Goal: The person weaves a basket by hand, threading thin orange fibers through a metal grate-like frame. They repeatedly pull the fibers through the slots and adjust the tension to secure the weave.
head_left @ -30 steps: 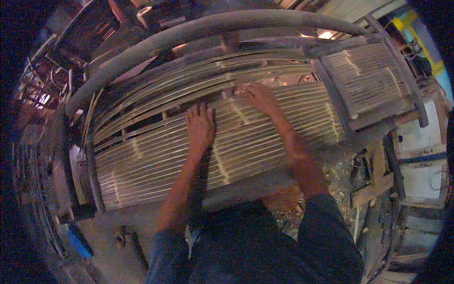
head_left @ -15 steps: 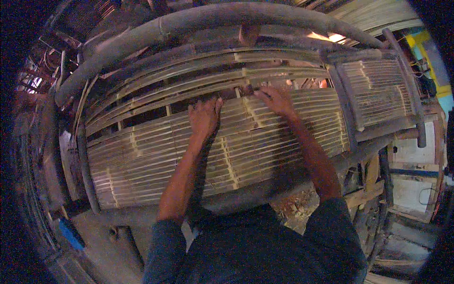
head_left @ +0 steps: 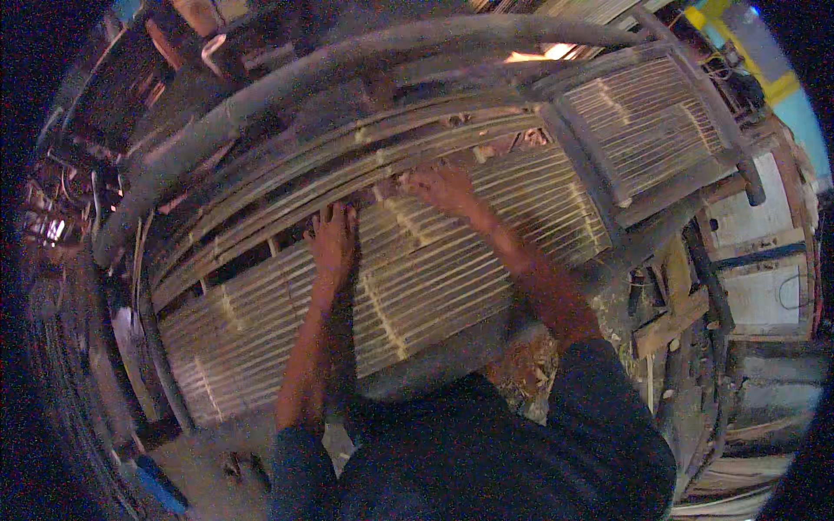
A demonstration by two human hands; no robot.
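A long bench frame with a surface of thin split-bamboo slats [head_left: 452, 260] stretches in front of me. Near its far side, a dark gap [head_left: 252, 258] separates the close-laid slats from a few looser bamboo strips [head_left: 261, 208]. My left hand [head_left: 333, 241] rests at the edge of this gap, fingers apart and tips bent over the last slat. To the right, my right hand [head_left: 445, 191] reaches across the gap with its fingers curled against the strips. Blur hides what, if anything, its fingertips grip.
A thick round pole [head_left: 347, 61] arches behind the bench. At the right end sits a smaller slatted panel [head_left: 643, 122] in a dark frame. White boards [head_left: 764, 286] and wood pieces [head_left: 673, 317] are on the right. A blue object [head_left: 161, 484] lies at lower left.
The view has turned, so the bench looks more tilted. My left hand's fingers have spread from a closer bunch. My right hand has shifted left along the gap, nearer my left hand.
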